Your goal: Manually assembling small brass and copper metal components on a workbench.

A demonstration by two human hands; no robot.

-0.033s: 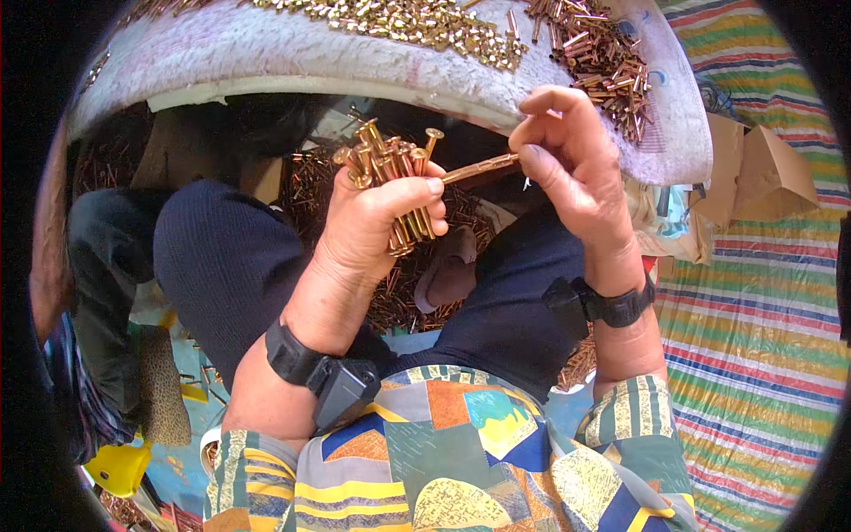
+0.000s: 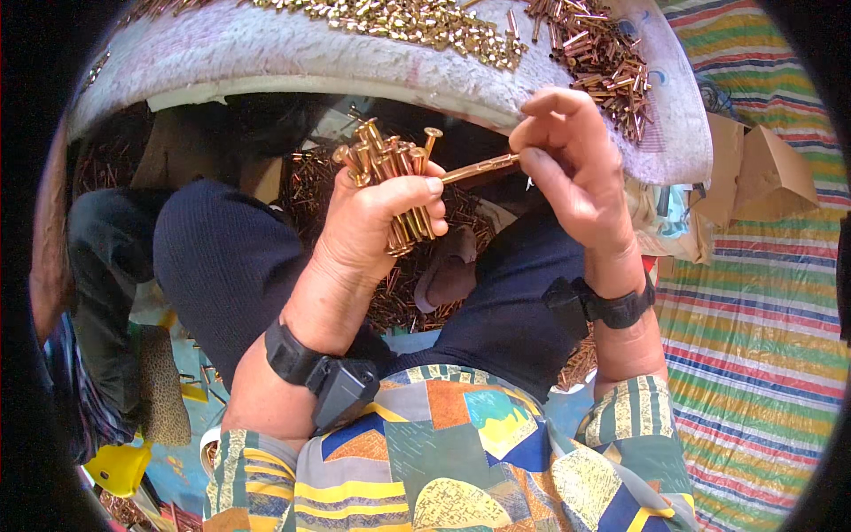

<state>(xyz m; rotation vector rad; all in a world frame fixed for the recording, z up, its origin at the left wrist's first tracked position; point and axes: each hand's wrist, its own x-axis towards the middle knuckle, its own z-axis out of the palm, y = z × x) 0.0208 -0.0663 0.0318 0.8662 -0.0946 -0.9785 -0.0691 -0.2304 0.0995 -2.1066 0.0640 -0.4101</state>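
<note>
My left hand is wrapped round a bundle of brass-coloured flat-headed bolts. Their heads fan out above the fist and their shanks stick out below it. A long copper-coloured rod with slot-like marks runs from beside my left thumb across to my right hand. The thumb and index finger of that hand are closed at the rod's far end, and the other fingers curl loosely above. Both hands are over my lap, just short of a cloth-covered surface. The rod's left end is hidden by the left hand.
Small gold-coloured pieces and a heap of copper-coloured tubular pieces lie on the cloth-covered surface. More metal pieces are piled below, around a shoe. A cardboard box and striped sheeting are at right; another person's leg at left.
</note>
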